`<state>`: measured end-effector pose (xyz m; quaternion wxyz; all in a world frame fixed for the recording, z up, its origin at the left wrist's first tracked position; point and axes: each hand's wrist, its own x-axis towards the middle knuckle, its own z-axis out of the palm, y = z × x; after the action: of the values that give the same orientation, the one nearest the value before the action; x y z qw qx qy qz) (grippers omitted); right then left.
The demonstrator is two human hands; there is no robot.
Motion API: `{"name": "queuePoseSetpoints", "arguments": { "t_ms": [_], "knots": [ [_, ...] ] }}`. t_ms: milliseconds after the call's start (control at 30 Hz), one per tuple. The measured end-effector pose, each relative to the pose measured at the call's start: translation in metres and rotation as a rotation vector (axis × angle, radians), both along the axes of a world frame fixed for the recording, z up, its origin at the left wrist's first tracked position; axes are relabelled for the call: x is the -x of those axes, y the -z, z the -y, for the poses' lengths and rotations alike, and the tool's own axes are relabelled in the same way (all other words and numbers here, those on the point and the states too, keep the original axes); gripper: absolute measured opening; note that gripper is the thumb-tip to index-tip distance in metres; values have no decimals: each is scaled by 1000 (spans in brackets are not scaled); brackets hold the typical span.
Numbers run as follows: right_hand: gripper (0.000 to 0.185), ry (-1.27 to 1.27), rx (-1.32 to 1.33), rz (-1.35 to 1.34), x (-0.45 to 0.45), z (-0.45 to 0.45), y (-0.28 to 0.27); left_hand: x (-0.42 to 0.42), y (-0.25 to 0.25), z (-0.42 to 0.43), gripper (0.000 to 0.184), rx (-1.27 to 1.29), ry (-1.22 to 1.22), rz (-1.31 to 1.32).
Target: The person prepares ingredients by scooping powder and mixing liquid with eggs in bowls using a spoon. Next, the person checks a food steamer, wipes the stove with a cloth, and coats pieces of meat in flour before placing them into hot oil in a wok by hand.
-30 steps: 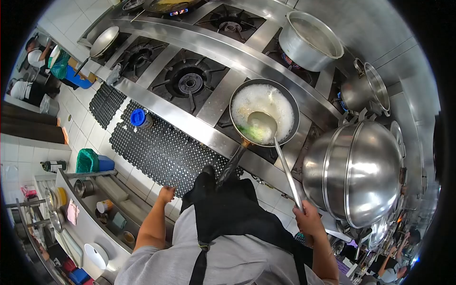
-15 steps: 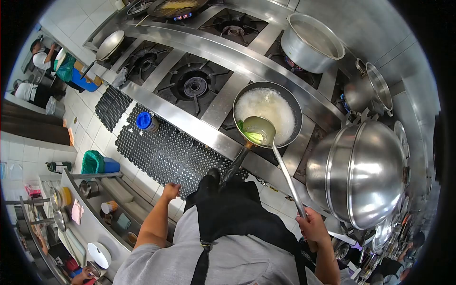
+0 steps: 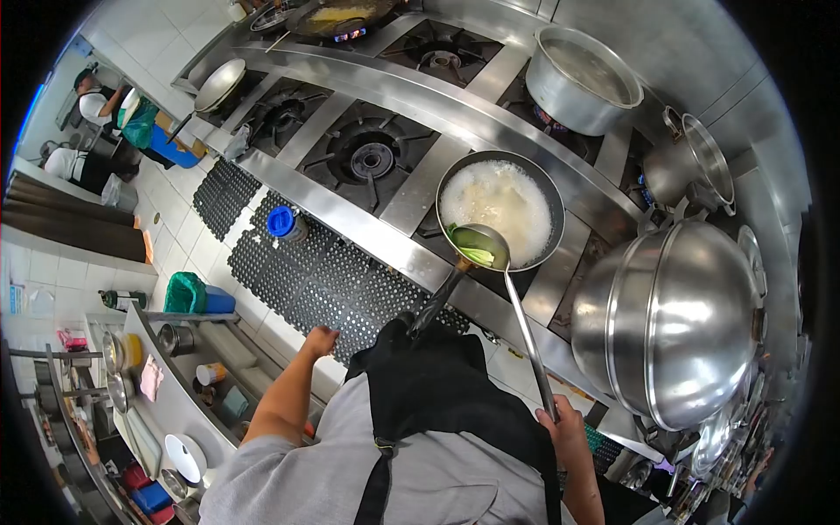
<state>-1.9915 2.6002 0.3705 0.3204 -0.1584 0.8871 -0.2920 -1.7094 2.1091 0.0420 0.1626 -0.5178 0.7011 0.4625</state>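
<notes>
My right hand (image 3: 565,429) is closed round the handle of a long metal ladle (image 3: 526,337). The ladle's bowl rests over the near rim of a dark frying pan (image 3: 561,229), partly overlapping it. Pieces of green leafy vegetable (image 3: 475,254) lie at the bowl's near side. White foamy liquid (image 3: 503,201) fills the pan, with a paler clump in the middle. The pan's dark handle (image 3: 435,302) points toward my body. Down at my left side, apart from the stove, my left hand (image 3: 322,341) has its fingers curled in, with nothing visible in them.
A big rounded steel vessel (image 3: 674,324) stands right of the pan. Behind are a large pot (image 3: 582,114) and a steel pot (image 3: 669,175). Left of the pan is a bare burner (image 3: 372,161). A blue-lidded container (image 3: 282,222) stands on the black mat (image 3: 306,280). Co-workers are at far left.
The view has shifted slightly, carrying the stove rightward in the picture. My right hand is a little lower and further left, still on the ladle. The ladle's bowl stays at the pan's near rim.
</notes>
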Motion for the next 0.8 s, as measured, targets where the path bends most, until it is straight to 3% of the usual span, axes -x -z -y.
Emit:
{"name": "queuePoseSetpoints", "arguments": {
  "t_ms": [67, 133, 233, 367, 433, 467, 533, 800],
  "knots": [
    [25, 14, 47, 27, 3, -5, 9, 9, -21, -5, 39, 10, 19, -9],
    [24, 26, 41, 107, 7, -8, 14, 14, -36, -13, 38, -44, -146, -12],
    [22, 17, 62, 60, 10, -4, 4, 5, -33, -17, 37, 22, -43, -22],
    [21, -28, 89, 48, 16, -6, 4, -11, -28, -36, 38, 14, -96, -48],
    [17, 97, 126, 303, 20, -3, 0, -20, -32, -47, 38, 12, -83, -15],
    [17, 90, 130, 304, 23, -5, 9, -18, -40, -51, 39, 8, -59, 10],
    [14, 209, 309, 631, 31, -9, 24, -18, -52, -61, 40, -15, -82, 26],
    [14, 380, 525, 1062, 48, 11, -1, -49, -47, -81, 45, -8, -212, 58]
  ]
}}
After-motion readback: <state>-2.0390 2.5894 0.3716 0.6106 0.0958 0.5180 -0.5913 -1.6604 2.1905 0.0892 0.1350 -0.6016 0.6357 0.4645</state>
